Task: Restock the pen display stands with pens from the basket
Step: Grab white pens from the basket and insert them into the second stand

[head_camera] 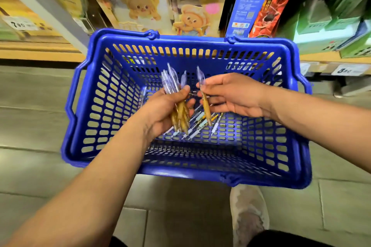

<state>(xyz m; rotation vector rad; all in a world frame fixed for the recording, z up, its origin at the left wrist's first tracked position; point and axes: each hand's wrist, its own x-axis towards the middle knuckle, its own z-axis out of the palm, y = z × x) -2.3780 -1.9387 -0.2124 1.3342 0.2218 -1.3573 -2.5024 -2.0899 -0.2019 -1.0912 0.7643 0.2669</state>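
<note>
Upper left: shelf price tag [19,24]. The blue basket [80,146] fills mid-frame, below the shelves. Left hand [160,114] is centre-left, over the basket, fingers curled round a bundle of pens [179,110] with amber barrels and clear ends toward the top of the frame. Just right of it and lower: loose pens [200,124] on the basket floor. Right hand [230,96] is centre-right, thumb and fingers pinching a single pen [205,104] of the same type. It's near the bundle; contact unclear. Below the basket: light shoe [249,212] on tiles. Right edge: second price tag [345,70].
</note>
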